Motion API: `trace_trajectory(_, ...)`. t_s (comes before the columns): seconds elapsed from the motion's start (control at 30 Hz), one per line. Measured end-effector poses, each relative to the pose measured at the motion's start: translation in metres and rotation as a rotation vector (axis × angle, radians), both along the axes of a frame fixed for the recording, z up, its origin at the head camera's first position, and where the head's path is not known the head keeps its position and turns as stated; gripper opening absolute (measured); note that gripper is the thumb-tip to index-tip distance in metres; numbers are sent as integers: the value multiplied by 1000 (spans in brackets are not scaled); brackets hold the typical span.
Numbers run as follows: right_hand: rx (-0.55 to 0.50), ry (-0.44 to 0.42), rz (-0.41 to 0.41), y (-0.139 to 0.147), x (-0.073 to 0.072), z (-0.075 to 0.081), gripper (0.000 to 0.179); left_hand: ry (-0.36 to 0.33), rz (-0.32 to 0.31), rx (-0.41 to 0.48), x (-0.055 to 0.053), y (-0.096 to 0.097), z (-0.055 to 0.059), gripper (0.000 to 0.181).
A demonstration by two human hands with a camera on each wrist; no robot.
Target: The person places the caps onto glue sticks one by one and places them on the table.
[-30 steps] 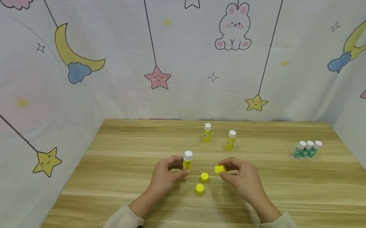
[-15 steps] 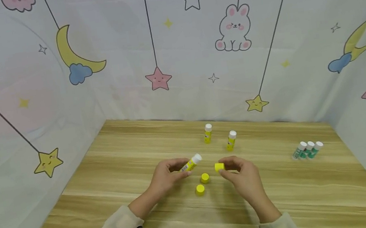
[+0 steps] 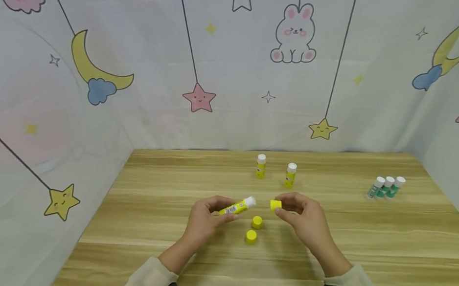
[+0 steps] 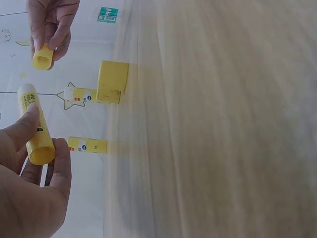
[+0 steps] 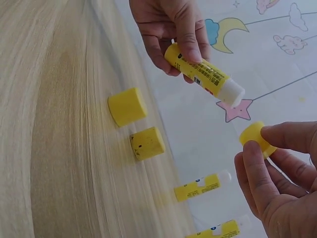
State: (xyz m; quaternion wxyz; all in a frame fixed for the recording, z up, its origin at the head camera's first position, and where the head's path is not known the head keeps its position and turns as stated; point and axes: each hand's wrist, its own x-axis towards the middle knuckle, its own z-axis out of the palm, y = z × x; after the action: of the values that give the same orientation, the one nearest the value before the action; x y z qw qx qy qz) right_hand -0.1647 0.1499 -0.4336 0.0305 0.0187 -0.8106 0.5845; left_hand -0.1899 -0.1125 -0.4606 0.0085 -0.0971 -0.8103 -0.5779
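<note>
Head: wood-grain table (image 3: 241,279), printed fabric backdrop (image 3: 155,60). Held tube (image 3: 235,208), smooth slim cylinder, yellow body and white end, is over the table left of center; long axis almost level, white end to the right. Left hand (image 3: 205,220) pinches its yellow body, thumb on near side. Right hand (image 3: 307,215) pinches the held cap (image 3: 276,205), short yellow cylinder, just right of the white end, not touching. Below: farther loose cap (image 3: 257,222), nearer loose cap (image 3: 251,236). Far side: two upright yellow tubes (image 3: 262,167); right: three green tubes (image 3: 386,186), white-topped.

Left wrist: held cap hollow, its mouth facing the held tube; left thumb laid along tube's printed label, fingers curled beneath.

Right wrist: right thumb and fingertips closed round held cap; tube's white end aims its way, gap between.
</note>
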Motion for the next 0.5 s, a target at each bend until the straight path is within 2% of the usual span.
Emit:
trace_trajectory(0.13,-34,-6,-13,0,0,1,24,-1,22,15,-2,-1,1,27)
trace_trajectory(0.27,-75,-9,-12,0,1,1,26,-4,36,68,-4,-2,3,28)
trace_trajectory(0.5,-126,-18,-22,0,1,-1,25,-37,25,113,-5,-1,5,29)
